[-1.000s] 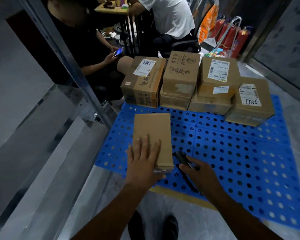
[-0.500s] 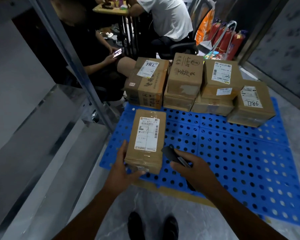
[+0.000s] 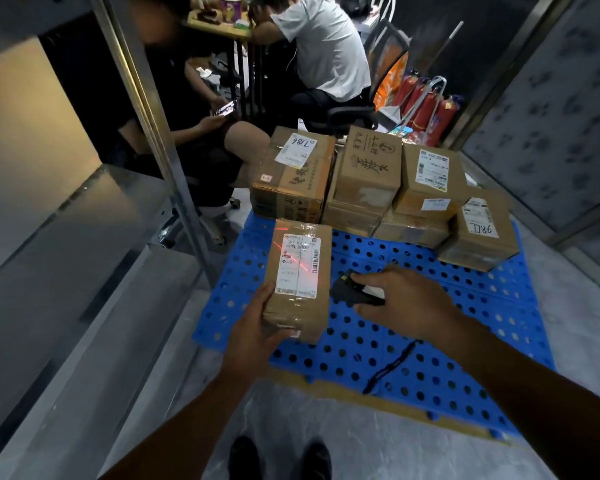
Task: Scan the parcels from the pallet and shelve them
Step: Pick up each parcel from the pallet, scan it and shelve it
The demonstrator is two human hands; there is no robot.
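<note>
A narrow storeroom with a grey floor is seen, and two persons sit in the background. At the left stands a metal shelf [image 3: 84, 271], just beside the left edge of the blue pallet [image 3: 326, 368]. Near that left edge one parcel [image 3: 302, 313] is found, its label [image 3: 300, 265] turned upward. Its near end is gripped by the left hand [image 3: 253, 336], with the thumb laid on top and the fingers curled round the end. A red scan line is thrown across the label. To the right, the scanner [image 3: 349, 291] is held in the right hand [image 3: 409, 299], whose fingers are closed round it. Its cable [image 3: 392, 367] runs toward the near edge. Along the far edge the other parcels [image 3: 368, 178] are stacked, touching each other.

Scanning is judged to be the step in hand. The red line seems to cross the label obliquely, so the scanner should be turned until the line lies along the barcode. The parcel should be kept flat and quiet until the reading is confirmed. Reflections may be given by the glossy tape, and a small tilt would help.
</note>
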